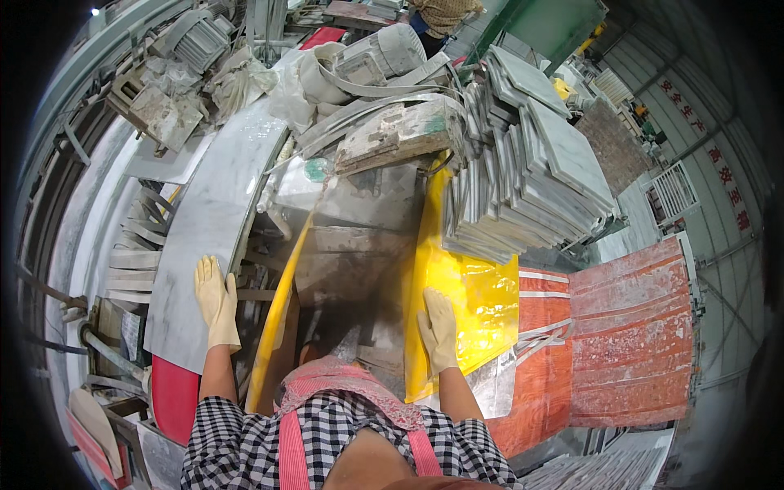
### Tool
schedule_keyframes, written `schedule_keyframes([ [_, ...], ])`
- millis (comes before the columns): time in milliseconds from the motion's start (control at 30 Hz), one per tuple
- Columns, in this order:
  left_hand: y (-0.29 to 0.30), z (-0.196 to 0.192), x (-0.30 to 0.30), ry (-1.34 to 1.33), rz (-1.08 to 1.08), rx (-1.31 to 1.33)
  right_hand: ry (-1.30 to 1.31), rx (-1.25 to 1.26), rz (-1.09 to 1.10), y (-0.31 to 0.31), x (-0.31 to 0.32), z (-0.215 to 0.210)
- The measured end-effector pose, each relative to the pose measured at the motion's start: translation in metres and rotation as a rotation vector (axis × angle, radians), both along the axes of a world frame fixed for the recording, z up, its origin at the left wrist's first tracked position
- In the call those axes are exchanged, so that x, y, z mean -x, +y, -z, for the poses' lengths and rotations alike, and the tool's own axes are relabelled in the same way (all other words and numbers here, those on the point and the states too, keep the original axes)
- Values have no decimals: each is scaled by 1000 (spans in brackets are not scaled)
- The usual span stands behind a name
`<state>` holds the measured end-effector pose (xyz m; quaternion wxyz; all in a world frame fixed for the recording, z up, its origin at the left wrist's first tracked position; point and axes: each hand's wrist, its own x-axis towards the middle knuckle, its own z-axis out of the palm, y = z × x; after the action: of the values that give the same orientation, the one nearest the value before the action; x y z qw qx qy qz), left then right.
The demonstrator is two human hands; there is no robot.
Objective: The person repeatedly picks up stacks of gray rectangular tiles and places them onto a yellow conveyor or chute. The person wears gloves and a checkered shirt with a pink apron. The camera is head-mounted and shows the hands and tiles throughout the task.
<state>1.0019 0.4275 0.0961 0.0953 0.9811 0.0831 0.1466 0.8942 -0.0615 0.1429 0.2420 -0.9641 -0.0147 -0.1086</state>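
My left hand (215, 292), in a cream rubber glove, lies flat on a long grey-veined marble slab (214, 188), fingers stretched toward the far end. The slab rests on a line of pale strips at the left. My right hand (438, 329), gloved the same way, lies with fingers out against a wet yellow plastic sheet (474, 314). Neither hand grips anything that shows. Just beyond the yellow sheet stands a leaning stack of marble tiles (531, 163).
A dusty motor (380, 57) and a worn machine block (400, 135) sit ahead. Red-orange boards (629, 335) are at the right. Another yellow sheet (282, 314) hangs between my arms. A person (441, 16) stands at the far end. A red panel (175, 400) lies near left.
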Motion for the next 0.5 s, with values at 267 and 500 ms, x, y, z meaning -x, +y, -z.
schedule_keyframes([
  [267,0,-2,0,-6,1,12,-29,-11,-10,-2,0,4],
  [500,0,0,0,-9,5,6,-9,-7,-2,-1,0,2],
])
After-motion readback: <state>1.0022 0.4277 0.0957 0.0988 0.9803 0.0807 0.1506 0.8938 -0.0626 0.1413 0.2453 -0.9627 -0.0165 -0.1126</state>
